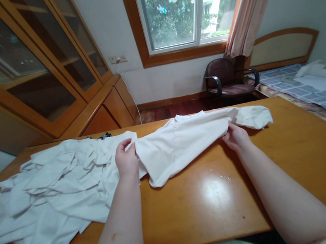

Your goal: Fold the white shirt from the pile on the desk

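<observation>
A white shirt (182, 143) is stretched between my two hands above the wooden table (215, 205). My left hand (126, 158) pinches its left end, beside a heap of white garments (67, 185). Gripped in my right hand (237, 137) is the shirt's lower right edge, near where a sleeve begins. That sleeve (253, 116) runs out past the hand to the right, with its end bunched on the table. Small buttons show faintly down the shirt's middle. Fabric hides some of the fingertips on both hands.
Small dark items (105, 135) lie at the heap's far edge. Beyond the table stand a glass-door cabinet (109, 102) at left, an armchair (220, 74) under the window, and a bed (317, 86) at right. A white cord (128, 88) hangs from a wall socket.
</observation>
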Motion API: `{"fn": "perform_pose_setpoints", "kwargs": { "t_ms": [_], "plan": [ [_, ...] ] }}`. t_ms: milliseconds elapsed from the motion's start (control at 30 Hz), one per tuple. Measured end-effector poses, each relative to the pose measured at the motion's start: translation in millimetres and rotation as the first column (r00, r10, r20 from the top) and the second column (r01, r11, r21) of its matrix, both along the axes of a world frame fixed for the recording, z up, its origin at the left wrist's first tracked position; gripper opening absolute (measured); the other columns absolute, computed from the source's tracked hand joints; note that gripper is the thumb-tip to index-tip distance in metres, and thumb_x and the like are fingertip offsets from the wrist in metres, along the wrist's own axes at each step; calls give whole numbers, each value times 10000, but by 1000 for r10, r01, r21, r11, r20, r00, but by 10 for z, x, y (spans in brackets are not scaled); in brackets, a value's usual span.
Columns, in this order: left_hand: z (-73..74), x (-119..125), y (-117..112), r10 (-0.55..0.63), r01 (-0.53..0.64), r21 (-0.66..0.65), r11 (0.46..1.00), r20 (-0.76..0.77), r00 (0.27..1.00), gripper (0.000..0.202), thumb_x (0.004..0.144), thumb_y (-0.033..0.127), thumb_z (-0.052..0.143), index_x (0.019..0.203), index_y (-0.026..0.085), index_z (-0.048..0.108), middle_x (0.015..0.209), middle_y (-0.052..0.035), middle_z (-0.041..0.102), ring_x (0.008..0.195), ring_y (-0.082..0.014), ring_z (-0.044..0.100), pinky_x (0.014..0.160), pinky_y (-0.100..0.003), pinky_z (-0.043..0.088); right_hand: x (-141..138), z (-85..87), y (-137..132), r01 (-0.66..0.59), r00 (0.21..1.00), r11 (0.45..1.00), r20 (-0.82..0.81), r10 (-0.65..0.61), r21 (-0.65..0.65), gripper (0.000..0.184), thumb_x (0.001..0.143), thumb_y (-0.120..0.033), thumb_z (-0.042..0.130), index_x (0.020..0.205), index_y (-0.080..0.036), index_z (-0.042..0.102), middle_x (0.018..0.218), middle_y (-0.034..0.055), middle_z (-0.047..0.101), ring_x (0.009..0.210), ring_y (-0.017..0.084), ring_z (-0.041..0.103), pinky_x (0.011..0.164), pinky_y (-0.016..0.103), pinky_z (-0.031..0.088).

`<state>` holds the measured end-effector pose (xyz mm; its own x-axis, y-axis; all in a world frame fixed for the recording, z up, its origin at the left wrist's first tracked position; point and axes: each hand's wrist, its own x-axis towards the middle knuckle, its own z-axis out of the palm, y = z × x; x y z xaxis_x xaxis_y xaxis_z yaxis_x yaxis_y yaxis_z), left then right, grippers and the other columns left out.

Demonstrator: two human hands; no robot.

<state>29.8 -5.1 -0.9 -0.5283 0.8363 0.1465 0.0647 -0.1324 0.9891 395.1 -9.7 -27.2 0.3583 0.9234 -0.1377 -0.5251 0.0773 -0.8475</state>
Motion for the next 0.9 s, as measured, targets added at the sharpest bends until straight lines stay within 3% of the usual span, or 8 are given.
{"fn": "perform_pose_setpoints", "kwargs": {
  "t_ms": [133, 300, 433, 500, 600, 633, 733, 900],
  "plan": [
    [2, -88, 39, 185, -184, 73, 980, -10, 983, 256, 657, 219, 641, 909, 183, 612, 978, -30, 614, 791, -119, 587, 687, -221, 480, 60, 5, -8, 176, 962, 984, 218, -167, -23, 216, 680, -305, 604, 836, -161, 564, 768, 37, 633, 738, 179, 600, 679, 304, 499],
    [13, -36, 54, 95, -111, 75, 991, 198, 976, 233, 668, 208, 628, 890, 197, 556, 878, 4, 592, 709, -100, 580, 665, -223, 489, 152, -13, -51, 417, 745, 906, 542, -389, 78, 348, 702, -471, 580, 861, -163, 549, 706, 0, 580, 666, 143, 541, 643, 281, 469],
    [46, 51, -14, -149, 205, -83, 975, 440, 886, 92, 744, 274, 529, 759, 194, 484, 652, 25, 546, 596, -117, 575, 599, -243, 493, 145, -37, -60, 305, 797, 950, 527, -295, 70, 456, 698, -528, 586, 960, -154, 570, 815, 40, 624, 745, 177, 586, 711, 337, 492],
    [55, 83, -77, -372, 500, -205, 842, 452, 811, 160, 762, 350, 508, 738, 193, 487, 617, 14, 552, 555, -137, 580, 556, -267, 486, 119, -51, -62, 173, 783, 983, 596, -179, 68, 546, 665, -523, 640, 1077, -174, 558, 965, 68, 643, 879, 219, 603, 811, 393, 482],
    [35, 121, -151, -641, 648, -472, 598, 204, 740, 210, 728, 395, 551, 755, 188, 534, 585, 3, 564, 513, -156, 571, 515, -273, 453, 64, -61, -80, -14, 623, 1000, 782, -4, 16, 730, 605, -483, 719, 1241, -203, 496, 1219, 103, 570, 1128, 278, 523, 984, 442, 381],
    [19, 129, -159, -681, 576, -551, 604, 19, 732, 208, 714, 390, 567, 761, 187, 555, 586, 1, 567, 523, -161, 570, 520, -271, 445, 43, -63, -88, -61, 551, 998, 833, 51, -21, 782, 596, -466, 730, 1283, -196, 470, 1280, 118, 531, 1183, 291, 482, 1018, 442, 345],
    [-44, 137, -133, -579, 283, -531, 799, -549, 603, 236, 707, 368, 574, 863, 194, 608, 750, -29, 619, 680, -181, 599, 632, -281, 458, -13, -81, -107, -168, 367, 980, 916, 165, -110, 891, 605, -409, 728, 1381, -171, 362, 1400, 145, 412, 1268, 292, 398, 1062, 426, 287],
    [-169, 103, -48, -537, 110, -532, 840, -783, 313, 635, 691, 463, 584, 1235, 146, 502, 1242, -166, 526, 1161, -308, 482, 976, -385, 337, -47, -139, -94, -161, 246, 961, 934, 260, -225, 801, 686, -287, 650, 1412, -205, 323, 1339, 125, 492, 1222, 249, 461, 1019, 389, 337]
  ]
}}
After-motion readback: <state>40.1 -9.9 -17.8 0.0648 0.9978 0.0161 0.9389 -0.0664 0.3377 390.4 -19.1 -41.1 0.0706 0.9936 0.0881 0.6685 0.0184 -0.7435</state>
